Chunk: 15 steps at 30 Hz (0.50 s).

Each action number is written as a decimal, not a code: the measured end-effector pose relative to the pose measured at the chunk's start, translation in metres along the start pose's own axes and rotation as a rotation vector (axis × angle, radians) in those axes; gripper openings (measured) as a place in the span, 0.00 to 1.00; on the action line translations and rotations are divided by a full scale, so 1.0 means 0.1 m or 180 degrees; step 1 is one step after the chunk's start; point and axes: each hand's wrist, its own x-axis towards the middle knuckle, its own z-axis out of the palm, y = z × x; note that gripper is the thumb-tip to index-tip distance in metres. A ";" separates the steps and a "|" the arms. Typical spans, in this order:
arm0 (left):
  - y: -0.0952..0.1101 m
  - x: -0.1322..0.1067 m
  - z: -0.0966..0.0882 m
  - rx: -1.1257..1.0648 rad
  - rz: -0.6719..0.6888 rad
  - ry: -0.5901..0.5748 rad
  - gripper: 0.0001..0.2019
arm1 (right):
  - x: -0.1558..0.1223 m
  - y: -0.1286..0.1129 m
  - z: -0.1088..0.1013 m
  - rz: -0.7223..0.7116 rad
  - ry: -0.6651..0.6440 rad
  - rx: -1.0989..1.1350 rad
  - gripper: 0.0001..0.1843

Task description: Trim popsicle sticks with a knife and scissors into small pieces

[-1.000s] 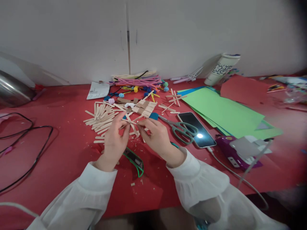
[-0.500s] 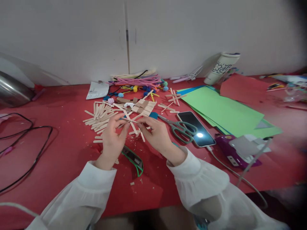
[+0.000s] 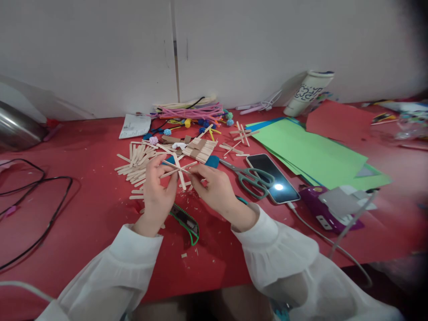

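Between my hands is a star of crossed popsicle sticks (image 3: 181,173), held above the red table. My left hand (image 3: 158,189) pinches its left side with thumb and fingers. My right hand (image 3: 213,186) is closed on the right end of one stick, fingertips together. Beyond my left hand spreads a heap of loose popsicle sticks (image 3: 135,162). Behind the star lies a banded bundle of sticks (image 3: 201,149). A utility knife (image 3: 185,220) with a green edge rests below my hands, among small wood shavings.
Scissors (image 3: 254,182) overlap a phone (image 3: 272,178) right of my hand, beside green paper sheets (image 3: 310,151). A purple power adapter (image 3: 323,211) with a white cable sits nearer. Crossed sticks (image 3: 243,133), pipe cleaners (image 3: 190,111) and a tumbler (image 3: 309,93) stand further back.
The crossed sticks have turned and tilted in my fingers, so the star's arms show more spread out. Both hands stay nearly in place.
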 end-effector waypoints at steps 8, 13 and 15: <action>0.01 0.02 -0.03 0.0398 0.0028 -0.0091 0.24 | -0.02 0.02 0.01 -0.0030 -0.0074 -0.0244 0.07; 0.00 0.03 -0.05 0.0780 0.0257 -0.0205 0.11 | 0.00 0.04 0.00 -0.0076 -0.0078 -0.0325 0.08; 0.01 0.04 -0.06 0.0816 0.0237 -0.0220 0.09 | 0.01 0.04 -0.03 -0.0020 -0.0095 -0.0149 0.07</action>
